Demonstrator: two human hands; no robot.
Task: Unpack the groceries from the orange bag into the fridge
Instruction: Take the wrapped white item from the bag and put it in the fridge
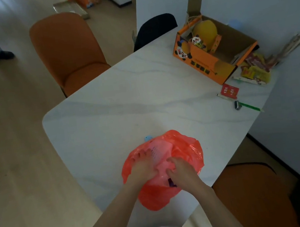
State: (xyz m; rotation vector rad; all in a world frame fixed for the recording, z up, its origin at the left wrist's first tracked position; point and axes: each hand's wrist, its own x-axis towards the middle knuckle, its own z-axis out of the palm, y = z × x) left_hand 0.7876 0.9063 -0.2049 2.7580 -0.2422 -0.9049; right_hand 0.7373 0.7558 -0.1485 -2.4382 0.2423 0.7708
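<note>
Both hands open up the orange bag point(164, 170) on the bench point(143, 99).

The bag sits at 6 o'clock, near the bench edge. The left hand point(143, 168) grip is spread flat on the plastic; the right hand point(182, 174) grip pinches it. Pull the mouth wide and slowly, so things inside stay put. The orange box point(211, 52) waits at 1 o'clock.

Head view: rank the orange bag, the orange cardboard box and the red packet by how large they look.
1. orange cardboard box and orange bag: similar; the bag is nearer the camera, so unranked.
2. red packet, clearly smallest.
</note>
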